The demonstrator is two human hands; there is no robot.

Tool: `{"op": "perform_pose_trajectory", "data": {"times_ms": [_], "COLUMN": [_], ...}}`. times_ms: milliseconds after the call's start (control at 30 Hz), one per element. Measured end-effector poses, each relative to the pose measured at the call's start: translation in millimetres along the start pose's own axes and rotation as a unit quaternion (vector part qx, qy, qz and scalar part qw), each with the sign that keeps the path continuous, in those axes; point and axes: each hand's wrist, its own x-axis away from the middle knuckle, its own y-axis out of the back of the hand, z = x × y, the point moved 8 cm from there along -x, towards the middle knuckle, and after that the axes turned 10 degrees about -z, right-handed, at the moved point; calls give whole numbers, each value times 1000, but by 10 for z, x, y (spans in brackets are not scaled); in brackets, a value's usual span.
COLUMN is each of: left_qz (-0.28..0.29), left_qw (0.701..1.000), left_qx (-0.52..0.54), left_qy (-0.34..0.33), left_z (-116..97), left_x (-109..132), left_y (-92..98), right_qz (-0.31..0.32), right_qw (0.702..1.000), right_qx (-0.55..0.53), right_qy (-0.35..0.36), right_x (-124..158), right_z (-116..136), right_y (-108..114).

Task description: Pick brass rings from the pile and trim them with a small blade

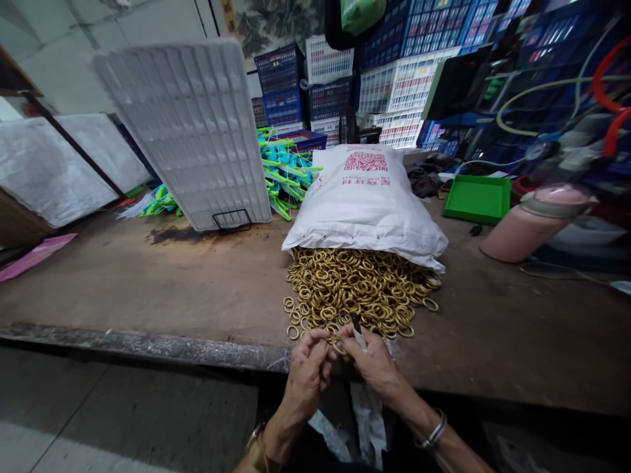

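A heap of gold-coloured metal rings (357, 289) spills from the open mouth of a white sack (367, 197) lying on the brown worktable (172, 282). Both hands meet at the near edge of the heap, by the table's front edge. My left hand (308, 371) has its fingers curled around a ring. My right hand (369, 358) is closed on a small dark-tipped tool (358, 334) that points up toward the rings, its fingers also touching the ring.
A white gridded plastic tray (192, 131) leans upright at the back left, with green and blue plastic parts (286, 171) behind it. A green tray (477, 198) and a pink cylinder (532, 223) lie to the right. Stacked blue and white crates (345, 85) fill the background.
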Motion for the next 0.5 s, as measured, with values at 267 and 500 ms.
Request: {"op": "perform_pose_trajectory", "data": {"times_ms": [267,500], "left_qz": [8,14], "left_qw": [990,978], "left_qx": [-66,-110], "left_qy": [-125,-176], "left_z": [-125,-188], "left_x": [-26,32], "left_y": [11,14], "right_qz": [78,110], "right_qw": [974,949], "right_qx": [-137,-193], "right_qy": [-164,-223], "right_x": [140,220], "right_z": [-61,-45], "right_y": [-207,-266]}}
